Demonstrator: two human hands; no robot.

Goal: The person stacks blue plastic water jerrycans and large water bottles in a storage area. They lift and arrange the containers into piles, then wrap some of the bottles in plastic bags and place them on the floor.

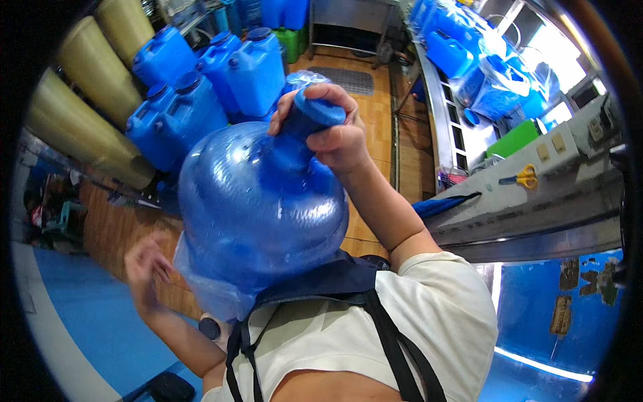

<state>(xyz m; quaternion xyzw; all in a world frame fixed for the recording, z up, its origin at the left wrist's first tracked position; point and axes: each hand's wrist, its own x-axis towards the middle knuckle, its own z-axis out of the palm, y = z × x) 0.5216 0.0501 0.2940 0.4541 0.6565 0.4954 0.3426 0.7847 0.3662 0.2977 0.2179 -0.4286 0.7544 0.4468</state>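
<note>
A large, translucent blue water-cooler jug (pixel 241 206) is before my chest, its neck angled up and away from me. My right hand (pixel 346 135) grips that neck, thumb and fingers wrapped around it beneath the blue cap (pixel 321 108). A clear plastic bag (pixel 216 291) covers part of the jug's lower left side. Left of the bag, my left hand (pixel 145 266) is blurred, with its fingers apart and nothing visible in it. It appears apart from the jug. A dark apron (pixel 321 279) lies over my white shirt, partly behind the jug.
Several blue jerrycans (pixel 256 73) stand ahead on the left, beside tall yellowish tanks (pixel 100 75). On the right, a metal counter (pixel 479 133) carries bagged blue containers (pixel 502 83). Yellow-handled scissors (pixel 525 177) are on the grey ledge nearer me. A grey mat (pixel 346 80) lies on the wood-patterned floor.
</note>
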